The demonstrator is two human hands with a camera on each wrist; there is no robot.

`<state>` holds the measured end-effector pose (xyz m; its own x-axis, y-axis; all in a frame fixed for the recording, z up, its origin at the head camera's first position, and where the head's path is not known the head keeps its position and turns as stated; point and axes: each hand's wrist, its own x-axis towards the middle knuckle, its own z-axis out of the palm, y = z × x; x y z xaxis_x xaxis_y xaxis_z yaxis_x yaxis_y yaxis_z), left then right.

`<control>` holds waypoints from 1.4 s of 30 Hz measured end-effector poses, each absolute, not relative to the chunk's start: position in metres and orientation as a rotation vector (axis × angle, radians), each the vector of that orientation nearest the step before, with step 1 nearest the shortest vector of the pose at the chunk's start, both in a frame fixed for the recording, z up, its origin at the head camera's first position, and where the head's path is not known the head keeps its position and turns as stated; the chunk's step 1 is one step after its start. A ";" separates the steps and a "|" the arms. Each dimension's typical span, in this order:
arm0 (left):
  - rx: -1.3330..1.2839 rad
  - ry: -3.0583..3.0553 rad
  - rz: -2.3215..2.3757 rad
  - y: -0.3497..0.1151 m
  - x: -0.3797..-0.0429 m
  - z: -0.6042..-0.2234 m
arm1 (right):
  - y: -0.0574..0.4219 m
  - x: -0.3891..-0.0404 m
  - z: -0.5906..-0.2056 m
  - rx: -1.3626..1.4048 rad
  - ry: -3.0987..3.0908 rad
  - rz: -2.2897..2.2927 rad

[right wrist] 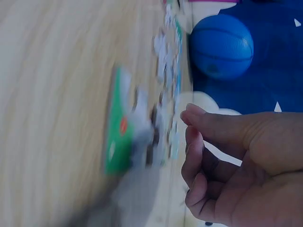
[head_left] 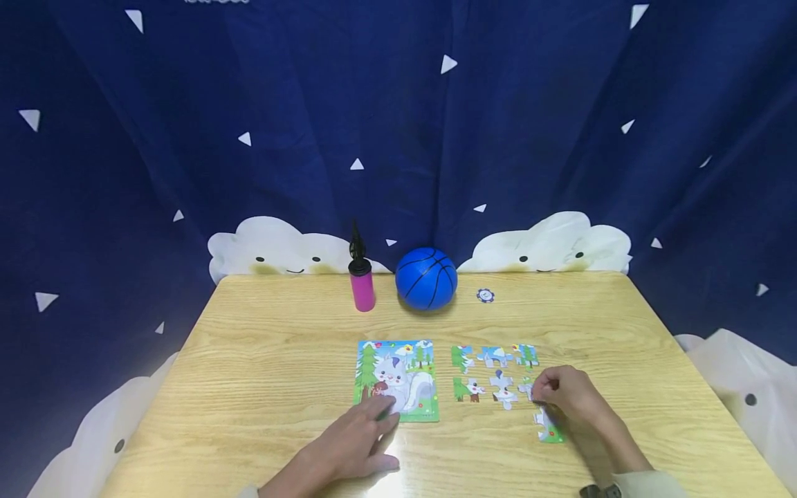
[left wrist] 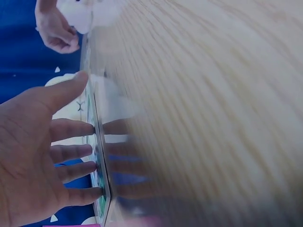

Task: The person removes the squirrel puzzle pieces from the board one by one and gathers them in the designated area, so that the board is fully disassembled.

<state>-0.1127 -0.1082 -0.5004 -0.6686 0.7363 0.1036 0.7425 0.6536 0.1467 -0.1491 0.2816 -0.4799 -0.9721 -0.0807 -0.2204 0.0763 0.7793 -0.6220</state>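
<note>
My left hand rests its fingertips on the lower edge of a square puzzle board that pictures a white squirrel. In the left wrist view, that hand's fingers are straight and spread against the board's edge. My right hand is above the right side of the loose pieces, thumb and index fingertip together, other fingers curled. Nothing shows between them in the right wrist view. Nearest to it are a partly covered puzzle piece and a green-edged corner piece.
Several other puzzle pieces lie in two rows right of the board. Along the back of the wooden table stand a pink hand pump, a blue ball and a poker chip. A dark blue curtain hangs behind.
</note>
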 end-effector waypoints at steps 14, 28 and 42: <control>-1.192 -2.931 -0.273 -0.119 -0.109 -0.493 | 0.187 -0.178 -0.471 -0.328 2.674 -1.078; -1.194 -2.908 -0.238 -0.134 -0.102 -0.498 | 0.100 -0.187 -0.483 -0.540 2.554 -1.079; -1.177 -2.955 -0.221 -0.132 -0.101 -0.498 | 0.083 -0.183 -0.494 -0.484 2.546 -1.108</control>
<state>-0.1012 -0.1322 -0.4975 -0.7264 0.6872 0.0077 0.6807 0.7179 0.1457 -0.1829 0.0830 -0.4941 -0.8907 -0.4273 -0.1553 -0.1774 0.6412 -0.7466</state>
